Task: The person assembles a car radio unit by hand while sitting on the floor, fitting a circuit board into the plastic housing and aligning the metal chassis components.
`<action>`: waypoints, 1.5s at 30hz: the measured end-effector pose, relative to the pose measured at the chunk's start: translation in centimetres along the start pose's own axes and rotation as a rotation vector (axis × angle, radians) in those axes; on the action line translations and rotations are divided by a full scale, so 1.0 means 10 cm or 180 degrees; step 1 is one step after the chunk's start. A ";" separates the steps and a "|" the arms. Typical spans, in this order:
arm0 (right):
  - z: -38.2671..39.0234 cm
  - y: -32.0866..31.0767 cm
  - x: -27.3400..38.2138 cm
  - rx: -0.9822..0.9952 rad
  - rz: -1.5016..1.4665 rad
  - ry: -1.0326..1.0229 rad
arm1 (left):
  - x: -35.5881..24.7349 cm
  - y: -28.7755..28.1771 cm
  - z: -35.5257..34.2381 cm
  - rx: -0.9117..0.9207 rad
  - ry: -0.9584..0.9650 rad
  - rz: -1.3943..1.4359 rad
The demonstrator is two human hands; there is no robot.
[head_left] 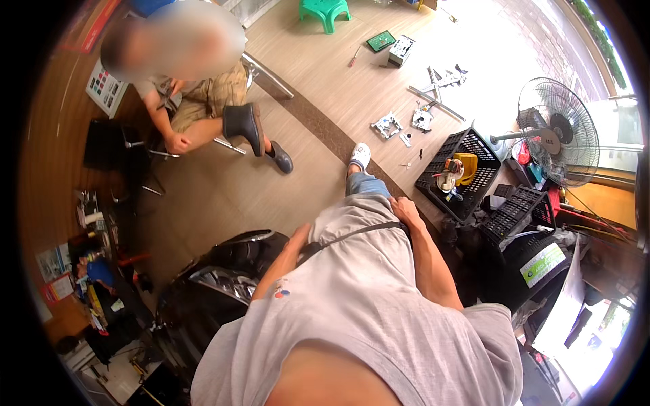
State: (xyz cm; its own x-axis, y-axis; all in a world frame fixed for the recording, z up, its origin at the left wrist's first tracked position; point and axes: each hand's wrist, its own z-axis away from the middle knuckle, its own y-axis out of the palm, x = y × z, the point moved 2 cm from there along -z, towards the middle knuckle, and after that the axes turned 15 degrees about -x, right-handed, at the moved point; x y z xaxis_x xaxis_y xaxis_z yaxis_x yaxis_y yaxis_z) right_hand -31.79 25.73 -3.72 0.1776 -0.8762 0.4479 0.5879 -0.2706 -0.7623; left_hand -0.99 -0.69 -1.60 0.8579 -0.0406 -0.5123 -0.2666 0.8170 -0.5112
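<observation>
Workshop floor of pale wood planks (325, 61) spreads wide, strewn with small metal parts so they lie within reach. Beside the person's left leg stands a glossy black motor scooter body (217, 284), parked close for working on. To the right sits a black plastic lattice crate (467, 145) keeping a yellow tool together with other bits. Both hands rest on the person's own hips: the left hand (298, 240) lies flat against the grey shirt (365, 304), just beside the scooter, holding nothing; the right hand (405, 211) curls loosely at the waist, also empty.
</observation>
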 end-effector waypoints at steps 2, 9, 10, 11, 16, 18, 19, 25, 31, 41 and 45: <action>-0.11 0.13 0.29 0.0107 -0.0087 -0.0269 | 0.47 -0.06 -0.29 -0.0183 -0.1227 0.1030; -0.76 -0.56 0.97 0.0270 -0.0094 -0.0280 | -1.30 -0.97 -0.77 -0.0451 0.0181 -0.1825; -0.83 -0.62 1.04 0.0275 -0.0097 -0.0280 | -1.49 -1.05 -0.83 -0.0452 0.0176 -0.1828; -0.91 -0.67 1.13 0.0383 -0.0100 -0.0413 | -1.69 -1.14 -0.90 -0.0583 0.0287 -0.2000; -1.47 -0.62 1.20 0.0666 -0.0237 -0.0294 | -2.37 -1.44 -1.61 -0.0626 0.0745 -0.2327; -1.69 -0.62 1.28 0.0629 -0.0129 -0.0410 | -2.35 -1.50 -2.10 -0.0551 0.0840 -0.2402; -1.78 -0.56 1.28 0.0626 -0.0185 -0.0300 | -2.53 -1.55 -2.26 -0.0457 0.0940 -0.2470; -2.34 -0.28 1.55 0.0384 -0.0609 0.0695 | -3.70 -2.04 -3.32 -0.0283 0.1375 -0.2665; -2.53 -0.11 2.32 -0.0224 -0.1001 0.1555 | -4.63 -2.57 -4.19 0.0530 0.1434 -0.3089; -3.05 -0.74 3.26 -0.1164 -0.1651 0.2794 | -5.28 -2.62 -5.33 0.1376 0.1699 -0.3484; -3.66 -0.94 3.21 -0.1186 -0.1708 0.2651 | -5.76 -2.65 -5.76 0.1443 0.1900 -0.3392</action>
State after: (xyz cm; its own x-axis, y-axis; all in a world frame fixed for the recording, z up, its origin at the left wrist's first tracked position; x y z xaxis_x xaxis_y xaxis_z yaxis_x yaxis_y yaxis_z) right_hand -60.52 -14.41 0.71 -0.7140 -0.5642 0.4146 0.1243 -0.6849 -0.7179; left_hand -68.63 -53.10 1.73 0.1966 -0.9375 -0.2872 0.6919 0.3402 -0.6368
